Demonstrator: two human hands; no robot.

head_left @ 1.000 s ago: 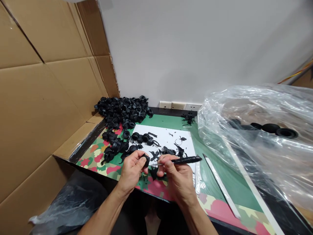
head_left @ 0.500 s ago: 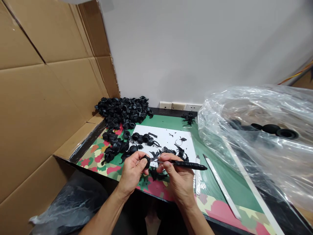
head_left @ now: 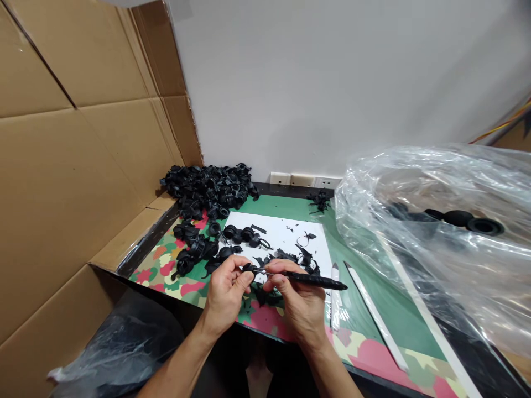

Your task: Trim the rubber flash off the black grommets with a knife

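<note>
Between the thumb and fingers of my left hand [head_left: 226,290] is a small black rubber part [head_left: 249,268], mostly hidden by the fingertips. My right hand [head_left: 305,304] grips a tool with a black handle [head_left: 319,280] and a thin metal shaft, whose tip reaches the rubber part. Whether the tip is a blade or a pick I cannot tell. Below and behind my hands lie black rubber scraps [head_left: 307,258] on a white sheet [head_left: 282,226]. Several ribbed black rubber parts [head_left: 194,251] sit to the left of the sheet.
A large heap of black rubber parts [head_left: 207,188] stands at the back left, beside a cardboard box [head_left: 103,138]. On the right are two white sticks with dark tips, one a long stick [head_left: 375,315], and a clear plastic bag [head_left: 423,182] holding round black parts.
The rubber part has turned in my left fingers and shows a rounder edge. My right hand and the tool have shifted slightly left.
</note>
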